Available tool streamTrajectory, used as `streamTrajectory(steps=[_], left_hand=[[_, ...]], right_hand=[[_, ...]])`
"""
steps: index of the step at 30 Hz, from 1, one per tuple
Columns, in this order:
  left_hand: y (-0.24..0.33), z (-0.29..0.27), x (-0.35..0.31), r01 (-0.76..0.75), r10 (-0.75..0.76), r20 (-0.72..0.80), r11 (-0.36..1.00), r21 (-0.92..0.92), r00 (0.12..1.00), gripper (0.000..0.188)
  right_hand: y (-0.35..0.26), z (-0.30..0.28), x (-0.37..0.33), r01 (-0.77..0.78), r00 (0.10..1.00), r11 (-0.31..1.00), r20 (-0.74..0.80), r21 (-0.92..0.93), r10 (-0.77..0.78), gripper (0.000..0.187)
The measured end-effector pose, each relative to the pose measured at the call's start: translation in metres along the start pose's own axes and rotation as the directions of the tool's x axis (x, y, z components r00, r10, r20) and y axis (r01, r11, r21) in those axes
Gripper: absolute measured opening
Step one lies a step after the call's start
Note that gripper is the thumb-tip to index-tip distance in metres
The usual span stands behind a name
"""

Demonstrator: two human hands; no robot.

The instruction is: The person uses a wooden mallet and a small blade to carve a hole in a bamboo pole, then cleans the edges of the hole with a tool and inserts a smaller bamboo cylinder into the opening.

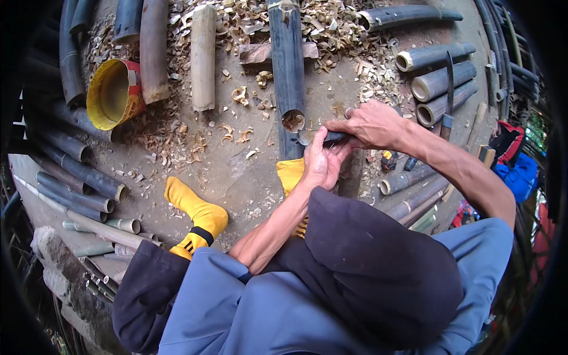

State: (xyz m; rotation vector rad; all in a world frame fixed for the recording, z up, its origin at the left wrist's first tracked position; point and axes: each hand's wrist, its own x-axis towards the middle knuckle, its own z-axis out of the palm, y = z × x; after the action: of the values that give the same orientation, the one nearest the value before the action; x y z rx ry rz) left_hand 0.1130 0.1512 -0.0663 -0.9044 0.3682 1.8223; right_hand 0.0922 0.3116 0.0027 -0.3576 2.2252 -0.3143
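Observation:
My left hand (321,165) is palm up, its fingers closed around a short, dark, curved piece (306,137). My right hand (374,125) comes in from the right, a ring on one finger, and closes on the same piece from above. Both hands hide most of it, so its kind cannot be told. Just left of the hands, the open end of a dark bamboo tube (287,71) has a pale hollow showing. That tube lies pointing away from me, over a reddish block (254,54). My yellow-socked foot (290,173) is beside its near end.
Wood shavings (331,29) cover the far ground. A yellow and red bucket (131,97) lies tipped at the left, near a pale bamboo length (203,59). Bamboo tubes (438,81) lie on both sides. A long-bladed knife (449,89) stands out at the right. My other yellow-socked foot (198,207) is at left.

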Motion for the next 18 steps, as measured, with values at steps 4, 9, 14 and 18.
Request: streamTrajectory(steps=[4,9,14,18], left_hand=[[0.009,0.005,-0.002,0.048,-0.010,-0.144,0.964,0.263,0.990,0.031],[0.023,0.005,-0.002,0.190,-0.054,-0.290,0.865,0.465,0.955,0.034],[0.040,-0.004,-0.002,0.315,-0.086,-0.356,0.683,0.659,0.931,0.035],[0.057,-0.009,0.000,0.395,-0.114,-0.390,0.478,0.785,0.914,0.035]], right_hand=[[0.003,0.024,-0.001,-0.004,1.000,0.973,-0.029,0.231,0.011,0.053],[-0.004,0.051,0.001,0.022,0.992,0.874,-0.120,0.486,0.042,0.054],[-0.029,0.082,0.005,0.018,0.967,0.670,-0.183,0.742,0.177,0.055],[-0.055,0.097,0.009,0.003,0.944,0.521,-0.175,0.853,0.281,0.051]])
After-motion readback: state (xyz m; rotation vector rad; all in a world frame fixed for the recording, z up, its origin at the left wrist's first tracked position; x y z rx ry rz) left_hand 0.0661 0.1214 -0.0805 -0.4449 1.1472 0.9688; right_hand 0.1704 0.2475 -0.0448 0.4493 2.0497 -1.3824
